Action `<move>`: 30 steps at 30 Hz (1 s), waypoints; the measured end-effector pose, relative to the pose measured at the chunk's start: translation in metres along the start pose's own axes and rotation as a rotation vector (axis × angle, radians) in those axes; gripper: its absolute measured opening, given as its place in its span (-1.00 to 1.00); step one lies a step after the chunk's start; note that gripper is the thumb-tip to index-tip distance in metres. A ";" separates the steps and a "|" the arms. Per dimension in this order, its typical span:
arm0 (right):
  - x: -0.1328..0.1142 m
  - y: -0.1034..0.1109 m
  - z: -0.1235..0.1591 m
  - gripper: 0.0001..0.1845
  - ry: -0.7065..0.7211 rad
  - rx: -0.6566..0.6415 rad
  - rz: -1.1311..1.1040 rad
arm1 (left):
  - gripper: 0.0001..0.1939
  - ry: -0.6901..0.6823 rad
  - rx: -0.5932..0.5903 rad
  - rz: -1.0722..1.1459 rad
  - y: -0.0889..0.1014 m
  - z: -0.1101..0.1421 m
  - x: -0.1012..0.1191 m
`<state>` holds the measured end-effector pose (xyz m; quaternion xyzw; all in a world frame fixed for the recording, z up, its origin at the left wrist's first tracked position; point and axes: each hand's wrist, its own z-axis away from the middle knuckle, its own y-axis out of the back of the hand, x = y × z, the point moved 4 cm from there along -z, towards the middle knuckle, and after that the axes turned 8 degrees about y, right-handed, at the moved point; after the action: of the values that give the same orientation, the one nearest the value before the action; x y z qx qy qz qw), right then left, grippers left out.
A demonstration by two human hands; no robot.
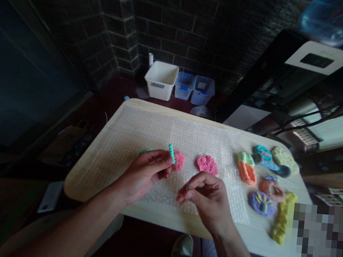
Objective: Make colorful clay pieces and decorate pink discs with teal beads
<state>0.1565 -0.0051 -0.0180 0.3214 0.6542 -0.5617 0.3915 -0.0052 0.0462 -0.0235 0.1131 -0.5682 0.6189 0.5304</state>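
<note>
My left hand [149, 167] pinches a short beaded strip of teal clay [172, 153], which stands up from my fingertips beside a pink clay piece [179, 160]. More teal clay [145, 151] shows behind the knuckles. My right hand [205, 196] is closed in a pinch on a tiny green bit of clay [189, 187]. Both hands hover over a sheet of bubble wrap [128, 140] on a pale wooden table [258, 238]. A second pink clay piece [207, 164] lies on the wrap just beyond my right hand.
Several finished clay shapes lie at the table's right: an orange-and-green one [246, 169], a purple disc [261, 204], a yellow strip [281, 222], a teal and pale green pair [273, 155]. A white bin [160, 80] and two clear boxes [195, 88] stand by the brick wall.
</note>
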 end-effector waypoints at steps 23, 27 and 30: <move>-0.005 0.006 -0.001 -0.93 0.082 0.038 0.121 | -0.86 0.007 -0.020 0.034 -0.003 -0.002 -0.002; -0.004 0.005 -0.003 -0.80 0.059 0.028 0.068 | -0.86 0.014 -0.024 0.041 -0.002 -0.002 -0.002; -0.003 0.008 -0.003 -0.82 0.053 0.058 0.075 | -0.84 0.014 -0.020 0.025 -0.003 0.000 -0.002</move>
<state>0.1643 -0.0011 -0.0188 0.3716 0.6353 -0.5565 0.3855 -0.0023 0.0450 -0.0231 0.0964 -0.5721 0.6204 0.5278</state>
